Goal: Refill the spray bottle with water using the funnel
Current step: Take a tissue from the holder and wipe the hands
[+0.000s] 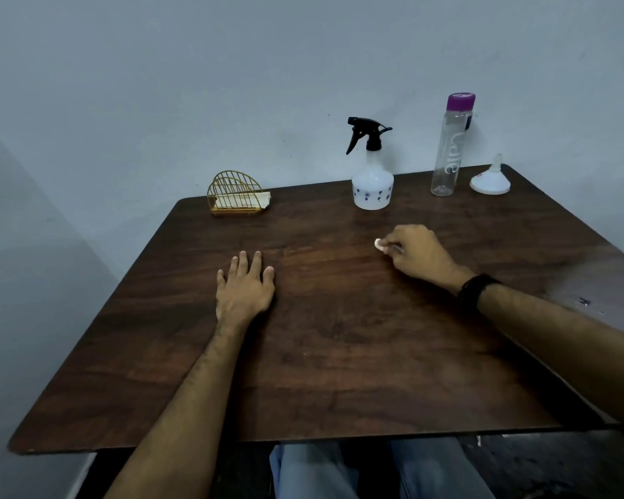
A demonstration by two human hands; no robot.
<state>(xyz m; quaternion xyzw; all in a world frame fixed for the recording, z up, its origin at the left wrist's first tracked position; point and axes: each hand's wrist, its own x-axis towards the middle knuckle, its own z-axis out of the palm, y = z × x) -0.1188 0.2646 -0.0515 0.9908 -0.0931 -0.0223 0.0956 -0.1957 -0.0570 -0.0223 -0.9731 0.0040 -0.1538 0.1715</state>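
A white spray bottle (372, 181) with a black trigger head stands upright at the far middle of the dark wooden table (339, 354). To its right stands a tall clear water bottle (449, 153) with a purple cap. A white funnel (490, 178) rests upside down, spout up, at the far right corner. My left hand (245, 288) lies flat on the table, fingers apart, holding nothing. In front of the spray bottle my right hand (420, 252) rests on the table with its fingers pinched on a small white object (379, 244), perhaps a bit of tissue.
A gold wire napkin holder (235, 192) with a few napkins sits at the far left of the table. A pale wall runs close behind the table. A black watch is on my right wrist (478, 286). My knees show under the near edge.
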